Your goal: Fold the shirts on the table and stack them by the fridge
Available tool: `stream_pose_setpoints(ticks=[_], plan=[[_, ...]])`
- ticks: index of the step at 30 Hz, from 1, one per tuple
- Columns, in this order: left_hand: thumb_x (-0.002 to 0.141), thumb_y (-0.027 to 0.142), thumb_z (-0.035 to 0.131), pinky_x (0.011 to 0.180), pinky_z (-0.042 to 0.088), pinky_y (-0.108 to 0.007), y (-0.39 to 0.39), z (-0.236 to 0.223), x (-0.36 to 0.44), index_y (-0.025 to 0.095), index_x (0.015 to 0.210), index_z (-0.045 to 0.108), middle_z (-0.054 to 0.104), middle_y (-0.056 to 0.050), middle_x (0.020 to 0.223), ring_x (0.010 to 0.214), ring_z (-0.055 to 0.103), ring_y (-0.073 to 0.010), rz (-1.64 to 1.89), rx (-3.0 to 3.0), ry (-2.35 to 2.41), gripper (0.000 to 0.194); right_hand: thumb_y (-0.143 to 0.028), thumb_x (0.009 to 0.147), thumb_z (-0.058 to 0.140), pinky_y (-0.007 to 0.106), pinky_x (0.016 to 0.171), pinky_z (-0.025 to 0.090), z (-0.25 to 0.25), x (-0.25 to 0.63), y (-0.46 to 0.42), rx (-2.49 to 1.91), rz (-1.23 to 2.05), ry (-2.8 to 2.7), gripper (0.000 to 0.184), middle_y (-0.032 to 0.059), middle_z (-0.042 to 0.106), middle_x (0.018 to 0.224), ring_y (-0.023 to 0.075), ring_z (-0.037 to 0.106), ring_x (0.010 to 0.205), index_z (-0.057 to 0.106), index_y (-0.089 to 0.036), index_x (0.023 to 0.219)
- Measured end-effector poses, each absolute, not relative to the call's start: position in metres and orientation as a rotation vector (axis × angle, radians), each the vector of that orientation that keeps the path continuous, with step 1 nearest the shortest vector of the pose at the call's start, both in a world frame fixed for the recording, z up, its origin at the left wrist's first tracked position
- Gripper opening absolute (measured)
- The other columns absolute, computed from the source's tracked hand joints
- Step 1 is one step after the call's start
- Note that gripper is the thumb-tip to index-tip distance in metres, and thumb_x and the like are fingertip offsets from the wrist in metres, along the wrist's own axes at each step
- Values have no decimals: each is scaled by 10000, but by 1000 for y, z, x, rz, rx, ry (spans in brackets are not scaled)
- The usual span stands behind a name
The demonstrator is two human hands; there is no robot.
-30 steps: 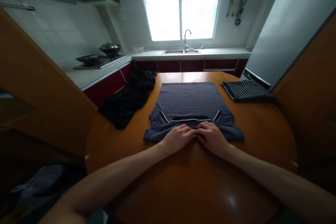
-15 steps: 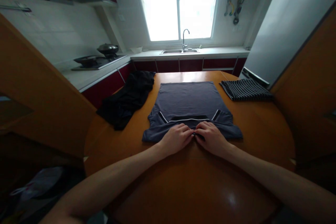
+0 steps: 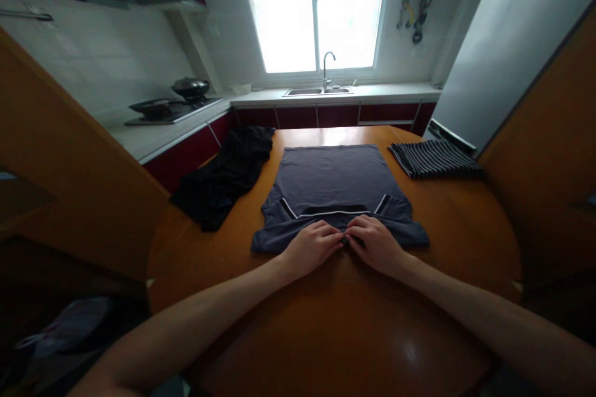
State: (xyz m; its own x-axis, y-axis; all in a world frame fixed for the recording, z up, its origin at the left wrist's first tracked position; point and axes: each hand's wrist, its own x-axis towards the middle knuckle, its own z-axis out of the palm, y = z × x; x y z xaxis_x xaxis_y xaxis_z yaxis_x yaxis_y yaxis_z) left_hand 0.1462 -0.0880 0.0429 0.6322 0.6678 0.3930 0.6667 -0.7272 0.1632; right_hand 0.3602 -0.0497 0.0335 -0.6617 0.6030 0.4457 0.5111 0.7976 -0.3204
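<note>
A dark grey-blue polo shirt [image 3: 333, 173] lies flat on the wooden table, its collar and sleeves toward me. White piping edges the black collar and the sleeve cuffs. My left hand [image 3: 314, 245] is closed at the middle of the near edge, fingertips pinching the shirt's cloth just below the collar. Right beside it, my right hand [image 3: 372, 242] pinches the same spot, its fingertips almost meeting those of the left. The bit of cloth between the fingertips is mostly hidden by the fingers.
The orange-brown wooden table [image 3: 335, 329] has rounded ends. A rumpled black garment [image 3: 228, 173] lies at its left, and a folded black-and-white striped garment [image 3: 435, 159] at its right. Behind are a counter with a sink [image 3: 319, 92] and a stove holding pans [image 3: 190, 87].
Both hands stay at the shirt's near edge, with only slight finger movement. The shirt and the other garments keep their places; the view has shifted very slightly.
</note>
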Motion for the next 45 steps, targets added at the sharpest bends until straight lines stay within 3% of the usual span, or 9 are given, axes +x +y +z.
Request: stream_pose_setpoints(ticks=[4, 8, 13, 17, 22, 28, 34, 40, 45], plan=[[1036, 318, 518, 902, 537, -350, -85, 47, 140, 207, 1055, 709, 726, -49, 1043, 972, 651, -192, 770, 2828, 1211, 222, -183, 956, 538, 410, 918, 494, 32, 365, -40, -954, 173, -2287, 187, 92, 678, 1050, 252, 600, 1004, 705, -203, 1040], [1006, 342, 566, 956, 510, -406, -70, 48, 119, 179, 1201, 655, 697, -91, 1149, 1065, 623, -246, 895, 2640, 1733, 269, -262, 963, 536, 477, 932, 487, 27, 375, -18, -1209, 36, -2171, 304, 150, 665, 1134, 320, 582, 1082, 649, -163, 1228], [980, 319, 591, 911, 523, -374, -45, 36, 96, 144, 1176, 674, 684, -106, 1062, 993, 659, -243, 720, 2379, 1950, 276, -306, 970, 528, 430, 903, 491, 20, 379, 7, -1358, 130, -2242, 278, 146, 699, 1053, 300, 633, 1017, 690, -155, 1139], [943, 326, 630, 885, 530, -358, -31, 35, 91, 138, 1058, 730, 671, -104, 1000, 940, 667, -239, 641, 2221, 1922, 242, -311, 933, 595, 365, 835, 489, 20, 377, 14, -1382, 318, -2200, 246, 134, 720, 1008, 262, 663, 928, 701, -147, 1083], [831, 351, 732, 871, 534, -346, -31, 49, 82, 152, 947, 733, 669, -85, 975, 932, 660, -239, 580, 2143, 1786, 230, -301, 867, 646, 319, 683, 451, 32, 380, 12, -1302, 547, -2169, 150, 79, 690, 830, 214, 618, 745, 691, -160, 847], [889, 291, 669, 893, 531, -320, -74, 78, 79, 202, 1056, 655, 731, -47, 1120, 1011, 688, -206, 735, 2119, 1413, 190, -315, 895, 621, 316, 704, 474, 56, 402, -20, -1061, 758, -2183, 127, 30, 692, 826, 202, 630, 763, 672, -202, 924], [975, 142, 528, 962, 538, -327, -146, 74, 83, 190, 1063, 615, 706, -80, 1246, 1125, 678, -202, 654, 2645, 1112, 133, -174, 950, 554, 339, 850, 484, 63, 436, -72, -570, 511, -2515, 112, 90, 676, 1048, 204, 616, 961, 632, -198, 1028], [1012, 116, 483, 909, 579, -332, -181, 58, 82, 180, 1094, 626, 733, -94, 1190, 1121, 683, -215, 601, 3043, 785, 176, -82, 939, 492, 366, 822, 468, 49, 442, -107, -448, 258, -2803, 173, 82, 653, 1015, 211, 591, 912, 626, -180, 988], [998, 98, 475, 966, 564, -349, -187, 56, 79, 176, 1361, 531, 678, -121, 1297, 1159, 654, -220, 553, 3011, 896, 376, -61, 913, 496, 382, 831, 479, 44, 444, -114, -445, 203, -2785, 223, 82, 660, 992, 213, 586, 892, 645, -168, 1040]])
